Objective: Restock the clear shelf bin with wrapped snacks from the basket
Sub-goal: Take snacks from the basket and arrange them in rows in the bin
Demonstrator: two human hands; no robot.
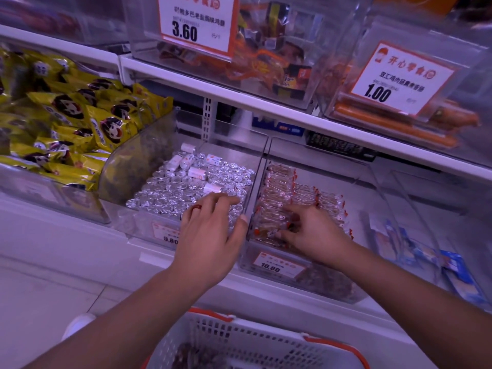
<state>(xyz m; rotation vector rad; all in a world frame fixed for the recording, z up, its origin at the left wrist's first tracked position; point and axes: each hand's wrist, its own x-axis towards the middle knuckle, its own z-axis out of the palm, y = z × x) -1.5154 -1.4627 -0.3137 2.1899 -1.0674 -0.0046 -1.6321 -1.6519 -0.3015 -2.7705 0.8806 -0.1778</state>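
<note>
White basket (pixel 255 342) sits nearest, low in the middle. Beyond it, wrapped snacks (pixel 282 193) lie in the clear shelf bin (pixel 269 258), long axes running left-right; right hand (pixel 311 233) pinches some at the near end. Left hand (pixel 213 230) hovers with fingers loosely spread over foil-wrapped pieces (pixel 186 187) in the bin to the left.

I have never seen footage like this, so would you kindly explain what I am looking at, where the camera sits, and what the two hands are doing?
There is no machine here. A person wears a camera on the head, looking down at their own two arms in front of a shop shelf.

The left hand hovers with relaxed fingers over a clear bin of silver foil sweets and holds nothing. The right hand reaches into the neighbouring clear bin, its fingers curled on the wrapped snacks lying there.

At the bottom edge is a white basket with an orange rim, holding more dark snacks. To the left lie yellow packets. Price tags hang on the bins.
</note>
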